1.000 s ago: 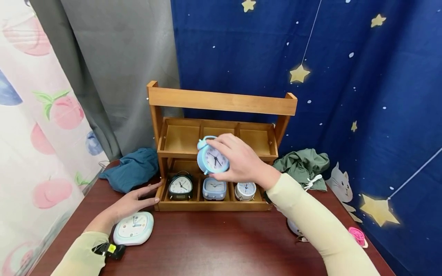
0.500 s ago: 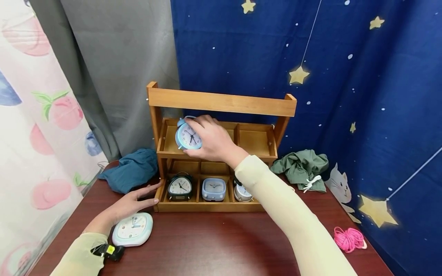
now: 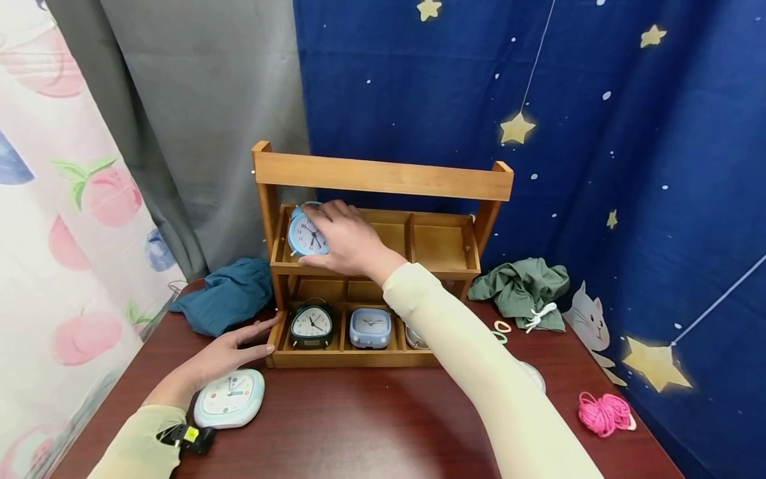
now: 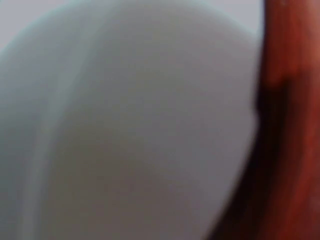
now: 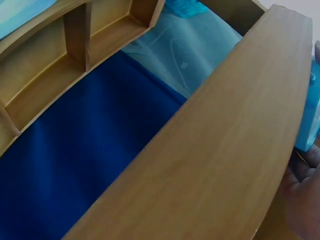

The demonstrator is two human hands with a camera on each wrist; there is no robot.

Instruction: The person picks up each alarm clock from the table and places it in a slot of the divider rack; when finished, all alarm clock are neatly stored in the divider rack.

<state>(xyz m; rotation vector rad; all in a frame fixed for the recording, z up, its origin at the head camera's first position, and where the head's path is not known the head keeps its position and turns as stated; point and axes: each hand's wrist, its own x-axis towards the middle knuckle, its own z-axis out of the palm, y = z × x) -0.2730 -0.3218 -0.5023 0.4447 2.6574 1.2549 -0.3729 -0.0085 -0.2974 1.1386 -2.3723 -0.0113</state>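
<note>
My right hand grips a light blue twin-bell alarm clock from its right side, at the upper left compartment of a two-tier wooden shelf. In the right wrist view, the blue clock shows at the right edge beside a wooden board. My left hand rests its extended fingers against the shelf's lower left side. Below that hand lies a white and mint clock. The lower tier holds a dark green clock, a blue square clock and a white clock, partly hidden by my right sleeve.
A teal cloth lies left of the shelf, a green drawstring bag to its right. Pink yarn sits at the table's right. A round pale object shows partly behind my right sleeve. The left wrist view is blurred.
My right hand has carried the light blue clock up and left, from before the lower tier to the upper left compartment. My left hand stays in place.
</note>
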